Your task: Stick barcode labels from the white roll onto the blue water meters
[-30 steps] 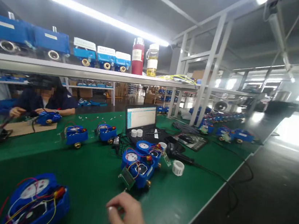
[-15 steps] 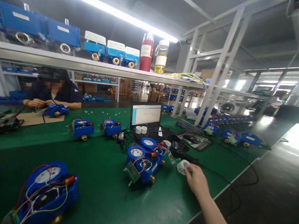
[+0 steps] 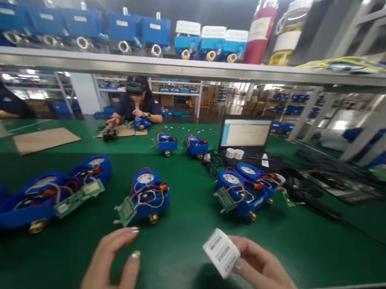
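My right hand [image 3: 261, 272] holds a roll of white barcode labels [image 3: 222, 252] above the front of the table. Its thumb and fingers pinch the roll's right side, and printed barcodes face me. My left hand [image 3: 111, 266] is to the left with thumb and forefinger apart, nothing between them. Just beyond it stands a blue water meter [image 3: 148, 198] with its casing open, coloured wires showing and a small green circuit board [image 3: 126, 210] hanging out. Two more open blue meters [image 3: 240, 191] stand side by side past the label roll.
Several open meters [image 3: 38, 186] line the left. A laptop [image 3: 246, 135] with two white rolls [image 3: 234, 154] on it sits at the back, a black scanner [image 3: 300, 192] and cable to the right. Co-workers sit across the table. A shelf [image 3: 189, 68] overhead carries meters and bottles.
My right hand has lifted the label roll off the table and brought it in front of me. My left hand has come into view. The camera has turned left.
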A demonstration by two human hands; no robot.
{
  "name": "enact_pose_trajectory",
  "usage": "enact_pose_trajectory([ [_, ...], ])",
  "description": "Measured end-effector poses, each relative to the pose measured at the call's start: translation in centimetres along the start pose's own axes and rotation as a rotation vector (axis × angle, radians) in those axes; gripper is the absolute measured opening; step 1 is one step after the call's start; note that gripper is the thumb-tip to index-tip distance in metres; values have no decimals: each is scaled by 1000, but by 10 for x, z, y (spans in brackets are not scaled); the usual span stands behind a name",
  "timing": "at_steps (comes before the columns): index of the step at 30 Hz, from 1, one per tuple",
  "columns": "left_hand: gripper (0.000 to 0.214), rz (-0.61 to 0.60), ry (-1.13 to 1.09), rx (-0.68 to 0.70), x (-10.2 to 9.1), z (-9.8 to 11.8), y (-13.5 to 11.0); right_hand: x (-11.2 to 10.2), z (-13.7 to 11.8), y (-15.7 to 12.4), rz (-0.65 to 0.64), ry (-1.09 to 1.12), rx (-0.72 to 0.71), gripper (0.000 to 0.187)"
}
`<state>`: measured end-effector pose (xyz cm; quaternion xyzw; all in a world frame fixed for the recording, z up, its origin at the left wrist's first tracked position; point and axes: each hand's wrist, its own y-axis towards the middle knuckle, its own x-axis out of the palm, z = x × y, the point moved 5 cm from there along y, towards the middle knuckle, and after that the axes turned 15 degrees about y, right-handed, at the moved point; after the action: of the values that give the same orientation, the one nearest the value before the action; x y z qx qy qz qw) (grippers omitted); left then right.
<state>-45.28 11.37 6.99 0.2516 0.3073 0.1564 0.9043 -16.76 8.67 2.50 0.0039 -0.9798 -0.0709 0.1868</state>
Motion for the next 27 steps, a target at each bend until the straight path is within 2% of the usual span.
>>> enact_pose_trajectory([
  [2,23,-290,-20,71,13,22,-4,29,2,8,-190,31,83,29],
  [5,25,-696,-186,91,24,47,-7,69,2,14,-472,45,218,29],
  [7,15,-840,-287,71,25,51,-9,85,6,17,-555,44,286,29],
  [8,12,-855,-329,42,25,49,-10,90,9,18,-554,44,304,30],
  [10,17,-793,-430,-62,26,38,-12,91,15,23,-447,33,260,34],
  [11,20,-731,-491,-137,27,29,-13,88,16,25,-343,12,182,36],
  [13,24,-589,-620,-308,32,11,-18,78,14,24,-102,-70,-50,33],
  [14,25,-520,-668,-383,34,4,-21,76,11,20,-23,-130,-169,29],
  [15,26,-460,-698,-440,36,-2,-23,77,9,15,2,-199,-264,25],
  [17,27,-384,-726,-496,39,-5,-28,87,9,5,-72,-341,-377,17],
  [19,26,-370,-719,-486,40,-1,-31,98,10,-3,-154,-463,-436,14],
  [21,27,-382,-680,-450,40,4,-33,103,12,-5,-142,-539,-465,13],
  [24,30,-340,-593,-413,37,4,-35,101,14,-2,-85,-545,-429,16],
  [27,33,-276,-538,-424,34,0,-37,96,17,2,-88,-455,-354,19],
])
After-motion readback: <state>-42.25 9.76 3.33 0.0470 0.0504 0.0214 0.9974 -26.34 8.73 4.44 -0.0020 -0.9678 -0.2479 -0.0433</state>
